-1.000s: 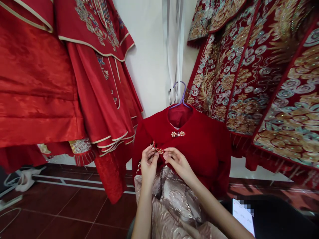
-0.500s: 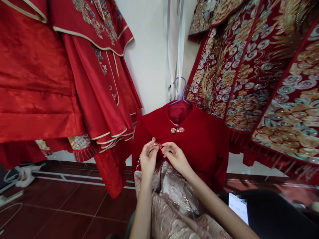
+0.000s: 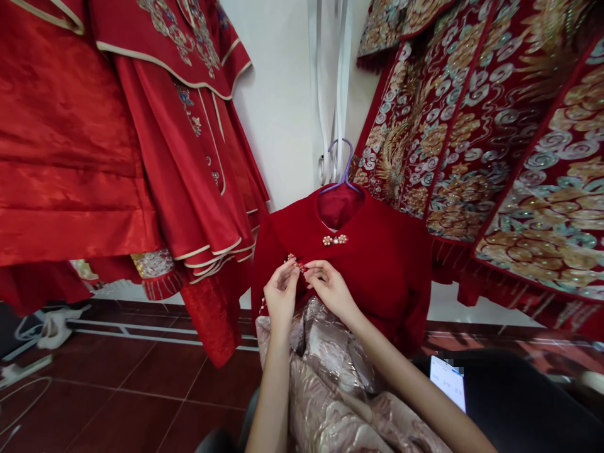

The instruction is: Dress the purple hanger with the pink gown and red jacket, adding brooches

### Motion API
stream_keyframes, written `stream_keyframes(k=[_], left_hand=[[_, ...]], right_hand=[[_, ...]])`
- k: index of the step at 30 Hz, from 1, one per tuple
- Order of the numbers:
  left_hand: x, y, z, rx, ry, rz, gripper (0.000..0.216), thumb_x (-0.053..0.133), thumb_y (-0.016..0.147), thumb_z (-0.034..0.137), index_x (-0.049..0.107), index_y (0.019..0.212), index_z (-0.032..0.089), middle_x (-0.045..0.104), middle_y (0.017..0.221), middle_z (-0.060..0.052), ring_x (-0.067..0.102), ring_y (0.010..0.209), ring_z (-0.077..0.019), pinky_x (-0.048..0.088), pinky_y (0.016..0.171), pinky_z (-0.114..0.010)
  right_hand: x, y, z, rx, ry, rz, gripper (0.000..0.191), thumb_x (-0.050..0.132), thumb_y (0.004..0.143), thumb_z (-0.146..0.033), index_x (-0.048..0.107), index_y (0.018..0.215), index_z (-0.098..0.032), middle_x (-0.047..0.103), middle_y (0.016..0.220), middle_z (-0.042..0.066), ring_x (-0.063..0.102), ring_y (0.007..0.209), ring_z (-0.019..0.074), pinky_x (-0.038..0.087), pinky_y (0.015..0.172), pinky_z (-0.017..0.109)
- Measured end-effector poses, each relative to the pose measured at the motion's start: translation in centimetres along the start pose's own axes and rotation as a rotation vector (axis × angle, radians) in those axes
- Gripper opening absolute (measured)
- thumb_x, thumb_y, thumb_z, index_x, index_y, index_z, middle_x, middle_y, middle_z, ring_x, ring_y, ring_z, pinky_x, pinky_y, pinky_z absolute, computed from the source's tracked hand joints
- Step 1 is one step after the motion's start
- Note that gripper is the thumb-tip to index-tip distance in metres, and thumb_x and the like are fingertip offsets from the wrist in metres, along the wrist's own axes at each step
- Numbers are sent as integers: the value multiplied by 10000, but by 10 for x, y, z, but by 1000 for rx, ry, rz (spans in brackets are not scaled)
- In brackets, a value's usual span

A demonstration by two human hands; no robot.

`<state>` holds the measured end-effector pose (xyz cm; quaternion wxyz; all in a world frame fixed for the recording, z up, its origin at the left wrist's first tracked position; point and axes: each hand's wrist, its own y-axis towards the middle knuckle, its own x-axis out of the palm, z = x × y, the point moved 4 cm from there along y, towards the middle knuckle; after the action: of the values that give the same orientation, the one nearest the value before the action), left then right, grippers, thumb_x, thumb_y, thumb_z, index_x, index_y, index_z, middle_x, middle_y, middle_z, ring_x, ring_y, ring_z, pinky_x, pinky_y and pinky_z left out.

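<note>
A dark red velvet jacket [image 3: 387,264] hangs on a purple hanger [image 3: 343,170] in front of me. Its top pearl clasp [image 3: 335,240] at the collar is fastened. Just below, my left hand [image 3: 280,293] and my right hand [image 3: 328,289] pinch the two halves of a second pearl clasp [image 3: 296,263] between thumb and fingertips, the halves touching. A pale pink brocade skirt [image 3: 330,377] hangs beneath the jacket, under my forearms.
Red satin garments [image 3: 141,145] hang at the left, and heavily embroidered red and gold robes [image 3: 495,138] at the right. White straps [image 3: 330,88] hang on the wall behind. A lit phone [image 3: 447,380] lies lower right. Cables and a white cloth [image 3: 51,327] lie on the red tile floor.
Both hands stay on the second clasp and have drawn its halves closer together. The view has shifted slightly, so jacket and hands sit a little higher in frame.
</note>
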<state>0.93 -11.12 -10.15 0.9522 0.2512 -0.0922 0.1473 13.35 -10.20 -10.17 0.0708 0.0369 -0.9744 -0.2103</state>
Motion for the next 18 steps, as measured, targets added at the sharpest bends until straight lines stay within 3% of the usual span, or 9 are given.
stream_keyframes(k=[8,18], left_hand=[[-3,6,-11,28,35,32,299,690,756,284,713,1001,114,737,1022,-120,694,946,-210,528,917,-364],[-14,19,-2,132,327,-36,186,679,751,298,738,876,173,744,904,-76,693,802,-195,545,801,-330]], right_hand=[[3,7,0,-116,-235,113,284,644,796,-428,551,913,-186,611,798,30,602,719,142,545,612,258],[6,9,-4,-190,-334,167,233,588,835,-419,537,908,-203,611,790,26,609,701,147,551,612,271]])
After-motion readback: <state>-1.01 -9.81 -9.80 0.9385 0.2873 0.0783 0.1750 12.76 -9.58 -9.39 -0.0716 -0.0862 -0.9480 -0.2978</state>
